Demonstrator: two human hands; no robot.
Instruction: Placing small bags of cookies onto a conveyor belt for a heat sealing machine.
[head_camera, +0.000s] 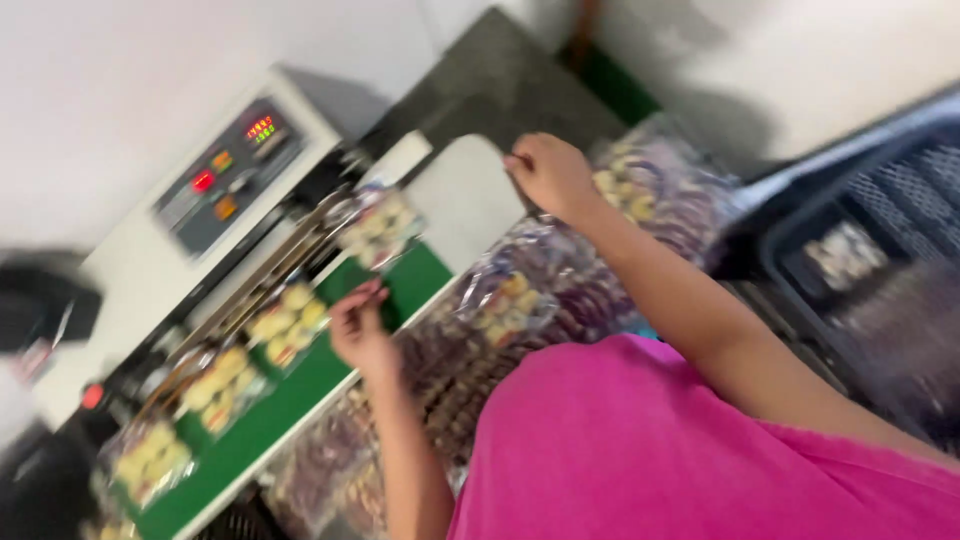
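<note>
Four clear cookie bags (285, 325) ride green belt (300, 395).

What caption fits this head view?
Two hands, left and right, work over clear snack bags on a green belt.

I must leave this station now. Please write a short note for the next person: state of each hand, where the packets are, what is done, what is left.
Left hand: over the green belt, fingers pinched; the blur hides what they hold.
Right hand: raised over the heap of clear packets, loosely closed, grip unclear.
Done: several packets of yellow pieces lie in a row on the belt, along the white machine.
Left: the heap beside the belt, and a dark crate to the right.
</note>
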